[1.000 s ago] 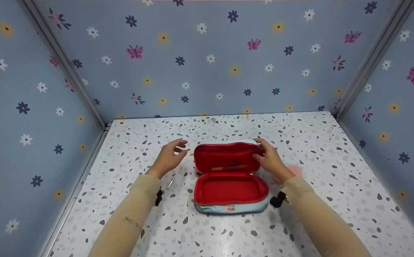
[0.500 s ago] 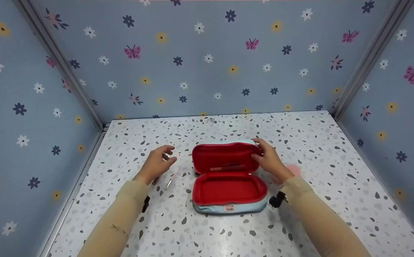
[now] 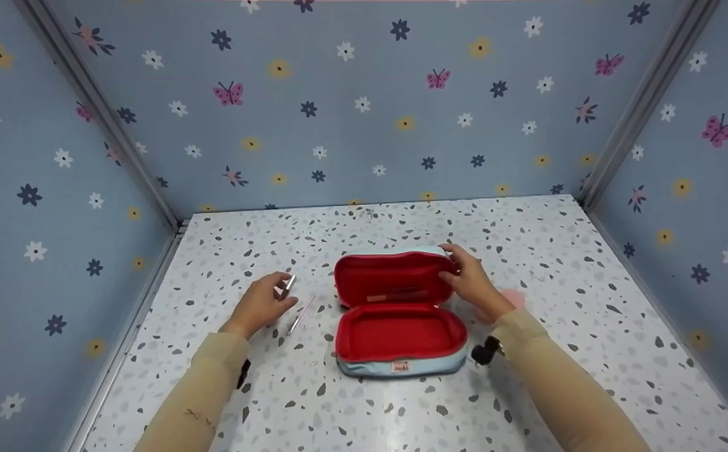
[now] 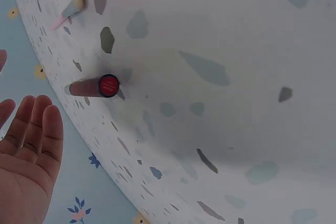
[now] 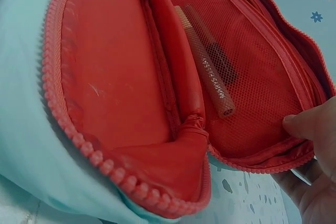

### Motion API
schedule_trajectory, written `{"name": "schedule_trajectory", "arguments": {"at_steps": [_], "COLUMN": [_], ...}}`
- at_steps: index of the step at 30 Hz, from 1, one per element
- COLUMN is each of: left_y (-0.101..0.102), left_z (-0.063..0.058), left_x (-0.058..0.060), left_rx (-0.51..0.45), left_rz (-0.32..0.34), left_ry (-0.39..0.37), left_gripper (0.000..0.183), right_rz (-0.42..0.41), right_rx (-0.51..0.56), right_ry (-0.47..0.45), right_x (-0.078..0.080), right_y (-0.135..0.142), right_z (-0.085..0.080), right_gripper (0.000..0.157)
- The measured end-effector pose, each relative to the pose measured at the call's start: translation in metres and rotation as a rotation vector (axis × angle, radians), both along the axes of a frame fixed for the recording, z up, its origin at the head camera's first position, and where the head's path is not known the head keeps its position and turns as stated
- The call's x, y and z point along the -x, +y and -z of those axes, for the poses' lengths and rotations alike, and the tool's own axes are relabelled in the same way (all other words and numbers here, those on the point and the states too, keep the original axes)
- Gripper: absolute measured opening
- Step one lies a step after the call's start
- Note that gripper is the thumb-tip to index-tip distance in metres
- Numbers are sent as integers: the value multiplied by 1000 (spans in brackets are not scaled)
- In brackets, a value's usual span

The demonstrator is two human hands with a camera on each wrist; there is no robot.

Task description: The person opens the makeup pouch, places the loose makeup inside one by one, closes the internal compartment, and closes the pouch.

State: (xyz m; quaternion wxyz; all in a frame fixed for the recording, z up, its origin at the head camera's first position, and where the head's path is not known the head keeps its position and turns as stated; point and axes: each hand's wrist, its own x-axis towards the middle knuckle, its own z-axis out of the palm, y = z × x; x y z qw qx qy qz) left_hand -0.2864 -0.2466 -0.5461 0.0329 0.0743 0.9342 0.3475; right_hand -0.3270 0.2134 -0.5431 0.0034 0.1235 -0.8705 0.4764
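A light-blue cosmetic pouch (image 3: pixel 401 333) with a red lining lies unzipped on the table, its lid raised at the back. My right hand (image 3: pixel 472 279) pinches the lid's right edge, thumb inside against the red mesh pocket (image 5: pixel 273 103) in the right wrist view. Behind that mesh are a pinkish-brown printed tube (image 5: pixel 212 77) and a darker slim one (image 5: pixel 215 51). My left hand (image 3: pixel 260 306), fingers loosely extended, is beside a small brownish lip gloss tube (image 4: pixel 89 87) with a red-labelled end. Between that hand and the pouch lies a pink-handled makeup brush (image 3: pixel 300 316).
A pale pink round item (image 3: pixel 513 298) sits partly behind my right wrist. The white speckled table (image 3: pixel 364 414) is enclosed by blue flower-patterned walls (image 3: pixel 364 113) at the back and both sides.
My left hand has moved left and toward me, away from the pouch, and the lip gloss tube now shows at its fingers. My right hand keeps holding the lid.
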Motion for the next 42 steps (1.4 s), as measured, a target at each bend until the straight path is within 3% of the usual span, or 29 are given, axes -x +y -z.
{"name": "schedule_trajectory", "arguments": {"at_steps": [10, 20, 29, 32, 38, 42], "left_y": [-12, -14, -11, -9, -8, -7], "left_z": [12, 17, 18, 17, 17, 16], "left_x": [1, 4, 8, 9, 10, 13], "left_rx": [111, 126, 107, 103, 100, 115], "left_rz": [9, -14, -46, -63, -86, -92], "left_ry": [-82, -140, -163, -167, -166, -174], "left_gripper": [61, 63, 64, 58, 26, 24], "right_rz": [15, 20, 16, 20, 22, 21], "right_rx": [18, 63, 5, 7, 12, 30], "right_ry": [-57, -109, -26, -42, -53, -57], "right_x": [0, -1, -1, -1, -1, -1], "right_y": [1, 0, 0, 0, 0, 0], "right_z": [2, 1, 1, 0, -1, -1], "right_gripper": [60, 59, 56, 56, 57, 57]}}
